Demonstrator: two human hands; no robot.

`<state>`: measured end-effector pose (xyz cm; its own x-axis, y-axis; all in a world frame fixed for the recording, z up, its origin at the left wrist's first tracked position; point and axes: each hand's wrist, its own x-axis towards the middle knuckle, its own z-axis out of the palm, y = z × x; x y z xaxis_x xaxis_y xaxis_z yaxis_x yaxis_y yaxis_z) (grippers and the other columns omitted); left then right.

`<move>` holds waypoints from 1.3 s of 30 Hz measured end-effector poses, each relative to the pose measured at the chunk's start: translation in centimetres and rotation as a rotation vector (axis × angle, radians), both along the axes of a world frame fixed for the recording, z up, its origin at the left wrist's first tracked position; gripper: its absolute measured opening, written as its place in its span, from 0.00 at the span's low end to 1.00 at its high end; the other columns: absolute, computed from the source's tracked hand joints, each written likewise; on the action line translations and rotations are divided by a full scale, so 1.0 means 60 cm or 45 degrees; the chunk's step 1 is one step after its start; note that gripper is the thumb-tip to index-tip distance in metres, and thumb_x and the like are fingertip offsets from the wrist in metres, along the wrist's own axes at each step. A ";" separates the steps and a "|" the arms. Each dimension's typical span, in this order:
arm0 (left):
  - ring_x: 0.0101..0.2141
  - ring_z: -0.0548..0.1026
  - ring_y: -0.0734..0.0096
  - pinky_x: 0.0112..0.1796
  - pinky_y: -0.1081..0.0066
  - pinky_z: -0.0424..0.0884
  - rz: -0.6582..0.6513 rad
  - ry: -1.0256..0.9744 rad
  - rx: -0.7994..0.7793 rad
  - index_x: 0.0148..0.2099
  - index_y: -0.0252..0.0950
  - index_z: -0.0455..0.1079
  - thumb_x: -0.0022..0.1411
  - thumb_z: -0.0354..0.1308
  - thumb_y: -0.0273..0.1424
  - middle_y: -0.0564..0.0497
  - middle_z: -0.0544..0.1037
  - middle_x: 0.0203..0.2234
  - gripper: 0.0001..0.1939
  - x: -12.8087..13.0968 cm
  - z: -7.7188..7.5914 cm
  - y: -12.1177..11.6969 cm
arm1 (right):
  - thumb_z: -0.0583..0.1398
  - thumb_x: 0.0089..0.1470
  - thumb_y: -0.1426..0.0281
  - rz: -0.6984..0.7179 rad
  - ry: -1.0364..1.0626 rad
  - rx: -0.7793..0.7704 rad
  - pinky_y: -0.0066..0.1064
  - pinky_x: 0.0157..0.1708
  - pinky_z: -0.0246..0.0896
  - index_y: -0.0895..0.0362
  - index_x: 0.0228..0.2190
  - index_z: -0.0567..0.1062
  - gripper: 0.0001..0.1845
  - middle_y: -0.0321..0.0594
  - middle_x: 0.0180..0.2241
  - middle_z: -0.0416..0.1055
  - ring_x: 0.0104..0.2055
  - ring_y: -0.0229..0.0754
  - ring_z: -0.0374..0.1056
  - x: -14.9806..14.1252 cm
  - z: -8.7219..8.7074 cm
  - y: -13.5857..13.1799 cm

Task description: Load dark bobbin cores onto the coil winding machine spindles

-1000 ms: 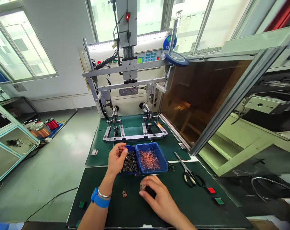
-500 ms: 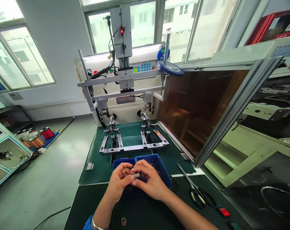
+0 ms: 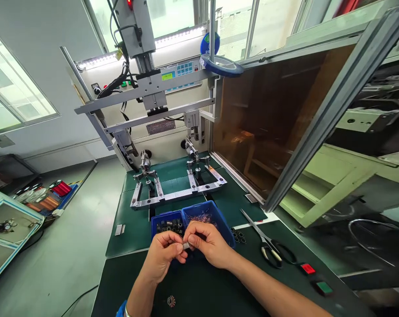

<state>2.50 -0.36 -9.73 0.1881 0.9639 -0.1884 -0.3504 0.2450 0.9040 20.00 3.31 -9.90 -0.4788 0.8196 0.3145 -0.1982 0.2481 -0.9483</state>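
The left hand (image 3: 162, 257) and right hand (image 3: 212, 246) are pinching a small part (image 3: 186, 246) near the wire bin (image 3: 223, 220); a slack grip could be sending it in.

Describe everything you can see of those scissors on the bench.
The scissors have long, silvery, metal-looking blades and black handle loops, one with pale patches. They lie on the dark green work surface, right of the blue bin, blades together or nearly so, tips toward the upper left of the view, loops nearer. The blades cross a pale seam. Nothing grips them.
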 end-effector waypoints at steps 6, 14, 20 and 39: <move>0.22 0.75 0.71 0.23 0.78 0.72 -0.016 0.025 0.016 0.29 0.31 0.76 0.43 0.79 0.38 0.50 0.75 0.20 0.19 -0.001 0.002 0.000 | 0.62 0.55 0.58 -0.172 -0.082 0.017 0.30 0.28 0.61 0.56 0.31 0.76 0.14 0.36 0.27 0.69 0.28 0.35 0.63 0.002 0.002 0.002; 0.25 0.76 0.73 0.29 0.77 0.75 0.056 0.053 0.120 0.34 0.32 0.77 0.49 0.77 0.36 0.48 0.78 0.26 0.16 -0.010 0.002 -0.001 | 0.62 0.53 0.67 -0.335 -0.275 0.376 0.35 0.38 0.66 0.55 0.32 0.75 0.04 0.42 0.36 0.68 0.38 0.40 0.68 0.008 0.009 -0.011; 0.28 0.78 0.71 0.28 0.78 0.76 0.207 0.028 0.104 0.33 0.33 0.78 0.48 0.77 0.37 0.49 0.78 0.30 0.17 -0.022 0.007 0.005 | 0.60 0.56 0.68 -0.435 -0.401 0.522 0.42 0.44 0.67 0.54 0.33 0.75 0.04 0.45 0.41 0.70 0.45 0.45 0.68 0.020 0.009 -0.002; 0.30 0.77 0.74 0.32 0.77 0.76 0.025 -0.253 0.116 0.36 0.33 0.70 0.55 0.75 0.32 0.51 0.77 0.31 0.16 0.004 0.002 -0.011 | 0.64 0.53 0.61 -0.278 -0.166 0.238 0.48 0.51 0.65 0.48 0.40 0.80 0.12 0.44 0.44 0.73 0.49 0.48 0.68 -0.006 -0.003 -0.019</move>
<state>2.75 -1.03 -9.63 0.1936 0.9792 -0.0612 -0.5276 0.1565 0.8350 19.63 2.17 -10.10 -0.3439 0.8413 0.4170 -0.0006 0.4439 -0.8961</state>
